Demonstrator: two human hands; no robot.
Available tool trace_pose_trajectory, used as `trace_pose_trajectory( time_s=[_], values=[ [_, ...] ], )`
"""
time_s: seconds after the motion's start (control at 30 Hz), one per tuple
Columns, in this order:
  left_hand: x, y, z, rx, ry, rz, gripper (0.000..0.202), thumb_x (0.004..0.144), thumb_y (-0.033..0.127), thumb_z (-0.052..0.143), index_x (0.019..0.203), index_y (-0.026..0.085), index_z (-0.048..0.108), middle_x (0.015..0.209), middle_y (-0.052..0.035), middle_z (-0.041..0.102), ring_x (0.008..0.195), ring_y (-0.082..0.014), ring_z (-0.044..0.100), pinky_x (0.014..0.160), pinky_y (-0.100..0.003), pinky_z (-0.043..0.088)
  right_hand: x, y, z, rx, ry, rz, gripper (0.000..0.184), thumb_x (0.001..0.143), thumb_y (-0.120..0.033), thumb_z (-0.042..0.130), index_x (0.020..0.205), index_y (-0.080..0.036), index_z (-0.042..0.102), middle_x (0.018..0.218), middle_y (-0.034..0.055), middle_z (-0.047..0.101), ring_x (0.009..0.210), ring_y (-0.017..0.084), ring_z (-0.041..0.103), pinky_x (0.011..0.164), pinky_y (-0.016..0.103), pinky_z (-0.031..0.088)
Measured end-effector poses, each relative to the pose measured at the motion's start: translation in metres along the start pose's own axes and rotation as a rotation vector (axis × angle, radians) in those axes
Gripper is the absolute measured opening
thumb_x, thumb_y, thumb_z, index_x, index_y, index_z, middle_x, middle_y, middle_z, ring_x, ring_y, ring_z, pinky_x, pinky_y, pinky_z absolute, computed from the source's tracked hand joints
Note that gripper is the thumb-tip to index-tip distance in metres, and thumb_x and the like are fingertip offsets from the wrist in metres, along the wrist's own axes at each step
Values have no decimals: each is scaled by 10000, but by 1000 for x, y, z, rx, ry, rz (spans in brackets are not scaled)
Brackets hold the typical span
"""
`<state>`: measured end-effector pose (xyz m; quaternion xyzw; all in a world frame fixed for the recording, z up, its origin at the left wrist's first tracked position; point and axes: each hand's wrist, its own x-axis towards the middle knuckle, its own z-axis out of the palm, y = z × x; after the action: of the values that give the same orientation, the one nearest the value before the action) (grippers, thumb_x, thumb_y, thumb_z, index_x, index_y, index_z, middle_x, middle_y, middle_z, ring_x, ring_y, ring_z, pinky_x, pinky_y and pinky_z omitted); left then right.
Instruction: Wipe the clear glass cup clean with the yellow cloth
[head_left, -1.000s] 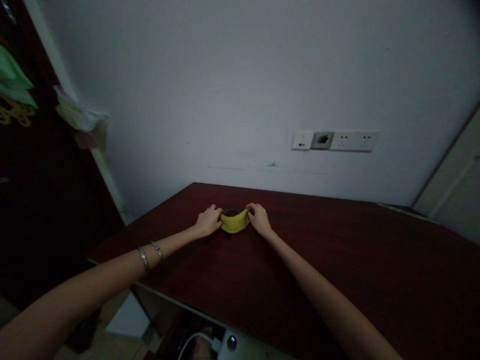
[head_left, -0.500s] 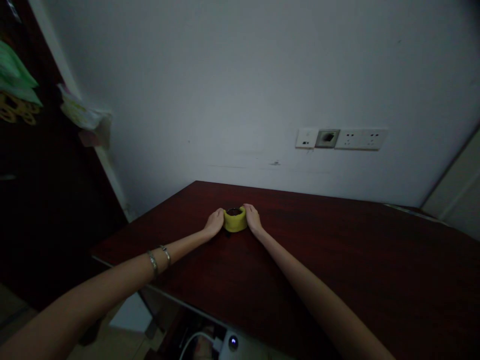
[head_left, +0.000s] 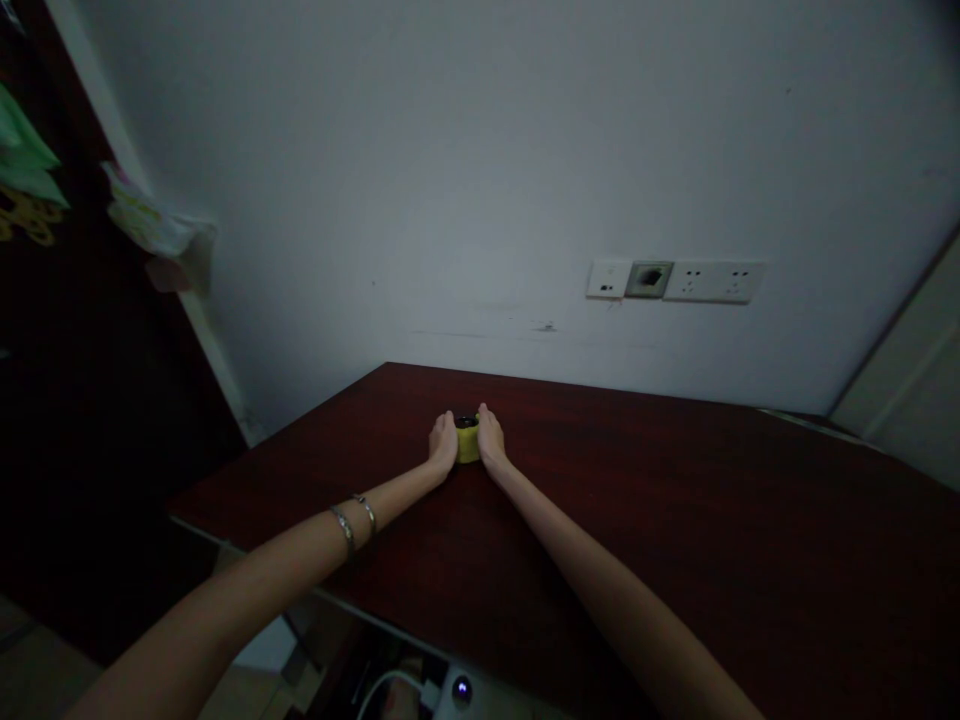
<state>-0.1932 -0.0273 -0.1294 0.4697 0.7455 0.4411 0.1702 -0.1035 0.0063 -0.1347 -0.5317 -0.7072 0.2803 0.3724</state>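
Observation:
A yellow band of what looks like cloth is wrapped round a small dark round object on the dark red-brown table. From the left, my left hand presses its palm against the cloth, fingers pointing up and away. On the opposite side, my right hand presses in the same way, so the wrapped object is squeezed between both palms. Only the front of the cloth and the dark top show. What the dark object is, I cannot make out.
The table's far edge meets a pale wall with sockets. A dark door stands at the left, with hanging bags or cloths. Below the front edge are an opening with a white cable and a device with a lit round button.
My hands have come closer together and more upright against the sides, covering more of the yellow cloth. The band looks narrower. The view has shifted slightly.

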Motion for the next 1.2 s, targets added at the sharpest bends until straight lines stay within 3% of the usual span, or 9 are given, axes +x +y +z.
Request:
trace_pose_trajectory(
  time_s=[0.13,0.27,0.4,0.57,0.73,0.93,1.2],
  values=[
    [1,10,4,-64,-9,13,472,935,376,171,1041,144,569,1097,-123,652,1000,-215,620,829,-307,481,1,-1,-12,38,38,9,281,906,-336,510,1145,-197,557,1189,79,569,988,185,589,842,392,509],
    [-4,35,19,-122,-27,51,467,930,392,180,1009,152,573,1093,-109,652,1006,-208,611,835,-296,472,4,5,-38,67,107,18,287,907,-337,507,1154,-198,553,1202,81,563,1004,190,584,855,401,503],
    [-15,71,44,-189,-69,99,481,926,400,170,997,144,571,1067,-109,658,991,-208,613,810,-288,478,6,17,-79,90,206,29,338,911,-361,492,1203,-194,523,1249,90,544,1064,211,567,908,436,467],
    [-37,120,74,-281,-139,172,470,920,400,191,984,146,582,1082,-104,658,1005,-208,604,852,-290,460,-2,38,-139,119,324,33,494,954,-302,149,1299,-164,476,1259,99,588,1179,211,517,966,322,397],
    [-62,153,98,-355,-237,211,495,915,417,198,982,142,604,1096,-107,661,1028,-222,599,883,-308,448,-18,65,-185,142,388,37,516,920,-311,158,1334,-150,422,1319,114,541,1218,194,486,972,292,381],
    [-90,157,124,-403,-317,189,511,911,455,226,1017,126,602,1126,-126,653,1051,-230,597,904,-310,436,-42,96,-204,194,412,83,508,903,-326,203,1316,-146,438,1320,123,535,1189,189,512,964,284,390],
    [-102,135,143,-452,-311,147,466,902,449,244,901,139,592,1025,-124,670,952,-227,615,858,-314,446,-50,119,-189,366,478,83,482,868,-390,299,1204,-147,545,1271,110,582,1158,198,535,971,292,387]
  ],
)
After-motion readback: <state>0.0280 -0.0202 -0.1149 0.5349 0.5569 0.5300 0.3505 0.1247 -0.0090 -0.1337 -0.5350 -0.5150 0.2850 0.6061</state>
